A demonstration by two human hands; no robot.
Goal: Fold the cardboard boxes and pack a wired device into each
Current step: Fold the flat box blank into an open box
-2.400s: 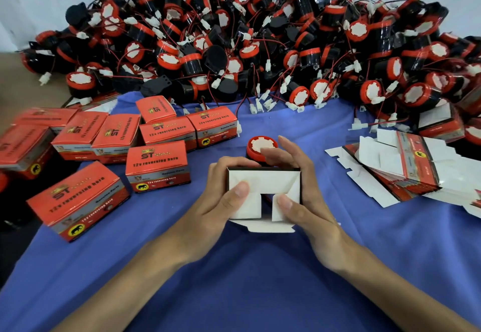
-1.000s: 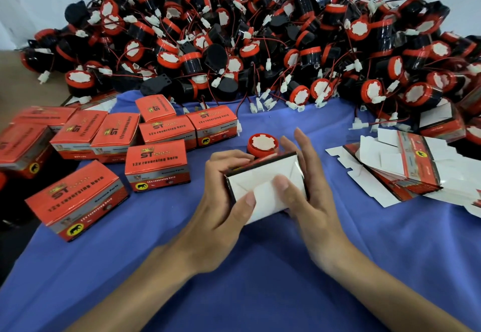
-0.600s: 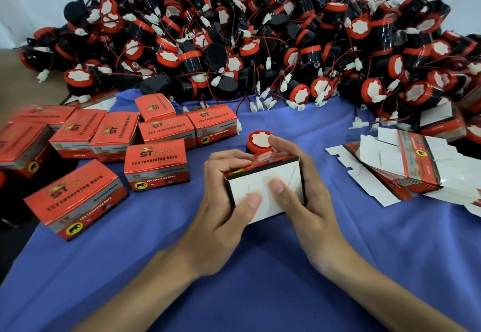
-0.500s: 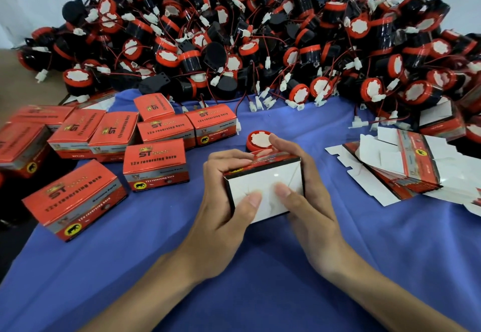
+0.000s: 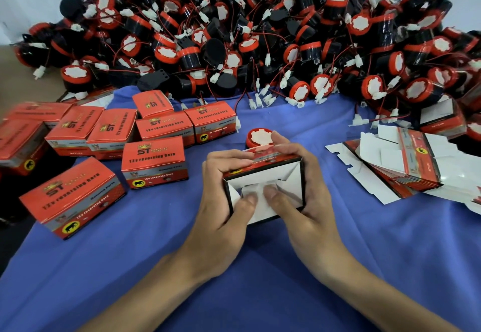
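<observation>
Box (image 5: 289,178) between both hands, mid-cloth, near person. Long axis left-right; white flapped face toward camera, red top tilted away. Left hand (image 5: 221,209) grasps left end, fingers curled over top, thumb pressing flaps. Right hand (image 5: 304,217) grasps right end, thumb on flaps beside left thumb. Horn (image 5: 259,137) just behind, at right fingertips. Open cloth (image 5: 260,279) around wrists. Packed boxes (image 5: 154,161) left, flat blanks (image 5: 406,165) right, horn pile (image 5: 260,32) along far edge.
</observation>
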